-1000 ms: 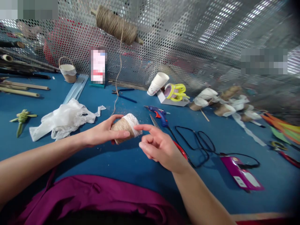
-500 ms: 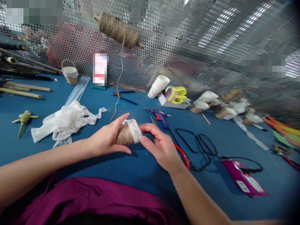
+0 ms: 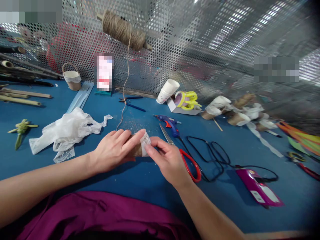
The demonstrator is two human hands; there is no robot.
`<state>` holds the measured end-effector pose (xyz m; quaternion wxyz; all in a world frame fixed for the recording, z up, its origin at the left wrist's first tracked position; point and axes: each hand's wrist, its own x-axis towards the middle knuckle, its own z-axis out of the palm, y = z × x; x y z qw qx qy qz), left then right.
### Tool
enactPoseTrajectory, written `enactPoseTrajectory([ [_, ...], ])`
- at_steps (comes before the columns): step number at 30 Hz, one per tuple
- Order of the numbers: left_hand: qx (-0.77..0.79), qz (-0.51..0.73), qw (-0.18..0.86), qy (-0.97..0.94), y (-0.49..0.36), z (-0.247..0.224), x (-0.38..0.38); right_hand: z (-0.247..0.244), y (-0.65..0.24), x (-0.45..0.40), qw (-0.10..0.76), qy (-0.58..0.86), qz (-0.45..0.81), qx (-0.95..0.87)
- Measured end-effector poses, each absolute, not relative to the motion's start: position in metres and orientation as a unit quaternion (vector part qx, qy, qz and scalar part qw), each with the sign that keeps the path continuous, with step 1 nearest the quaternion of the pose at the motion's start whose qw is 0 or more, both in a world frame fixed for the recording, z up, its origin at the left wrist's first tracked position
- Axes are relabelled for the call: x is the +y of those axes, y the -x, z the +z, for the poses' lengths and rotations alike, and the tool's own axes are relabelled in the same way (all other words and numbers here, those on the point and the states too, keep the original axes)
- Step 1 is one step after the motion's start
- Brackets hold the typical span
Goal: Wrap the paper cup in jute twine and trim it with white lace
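Low over the blue table, a small twine-wrapped cup (image 3: pixel 136 150) lies on its side between my hands, its white lace rim (image 3: pixel 144 141) toward the right. My left hand (image 3: pixel 113 146) is wrapped over its twine body, covering most of it. With thumb and fingers, my right hand (image 3: pixel 166 156) pinches the lace at the rim. Red-handled scissors (image 3: pixel 192 168) rest partly behind my right hand, and a blue glue gun (image 3: pixel 168 123) lies just beyond. A crumpled heap of white lace ribbon (image 3: pixel 70 128) is left of my left hand.
A twine spool (image 3: pixel 123 30) hangs on the perforated metal screen, its strand trailing to the table. Behind stand a small handled basket (image 3: pixel 72 80), pliers (image 3: pixel 135 106) and stacked paper cups (image 3: pixel 168 90). A black cord (image 3: pixel 215 143) runs right to a purple box (image 3: pixel 260 186). Several wrapped cups (image 3: pixel 238 119) lie farther right.
My left hand has rolled over the top of the cup, with its fingers now across the twine and lace. The right hand stays at the rim, and more of the scissors shows.
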<state>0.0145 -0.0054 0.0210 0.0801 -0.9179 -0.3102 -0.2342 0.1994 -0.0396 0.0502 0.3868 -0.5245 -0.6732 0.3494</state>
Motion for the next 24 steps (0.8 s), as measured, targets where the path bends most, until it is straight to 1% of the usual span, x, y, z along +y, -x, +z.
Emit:
enactPoseTrajectory([
  [4,-0.321,-0.217,0.081,0.918,-0.014,0.019,-0.006,0.049,-0.2,-0.039,0.393,0.526,0.374,-0.655],
  [6,-0.314,-0.228,0.04,0.921,-0.013,0.019,-0.005,0.048,-0.2,-0.039,0.399,0.52,0.373,-0.657],
  [7,-0.31,-0.245,-0.002,0.918,-0.012,0.018,-0.004,0.048,-0.2,-0.039,0.406,0.513,0.366,-0.662],
  [8,-0.306,-0.269,-0.059,0.911,-0.012,0.019,-0.002,0.048,-0.2,-0.039,0.416,0.503,0.355,-0.67],
  [10,-0.299,-0.304,-0.219,0.878,-0.009,0.02,0.002,0.049,-0.2,-0.04,0.435,0.472,0.314,-0.7],
  [13,-0.271,-0.276,-0.479,0.788,-0.007,0.024,0.008,0.052,-0.2,-0.04,0.437,0.406,0.225,-0.771],
  [14,-0.264,-0.266,-0.534,0.758,-0.006,0.025,0.01,0.053,-0.2,-0.04,0.431,0.388,0.2,-0.79],
  [15,-0.265,-0.265,-0.565,0.735,-0.006,0.025,0.011,0.053,-0.2,-0.04,0.426,0.378,0.183,-0.801],
  [16,-0.274,-0.274,-0.571,0.724,-0.006,0.025,0.012,0.052,-0.201,-0.04,0.426,0.378,0.179,-0.802],
  [17,-0.29,-0.291,-0.553,0.724,-0.006,0.025,0.013,0.051,-0.203,-0.039,0.432,0.388,0.184,-0.793],
  [18,-0.308,-0.31,-0.516,0.737,-0.007,0.024,0.013,0.049,-0.205,-0.038,0.443,0.406,0.193,-0.776],
  [21,-0.33,-0.339,-0.356,0.805,-0.008,0.021,0.013,0.045,-0.211,-0.032,0.468,0.474,0.21,-0.716],
  [24,-0.296,-0.319,-0.248,0.866,-0.008,0.017,0.01,0.042,-0.214,-0.025,0.436,0.493,0.231,-0.716],
])
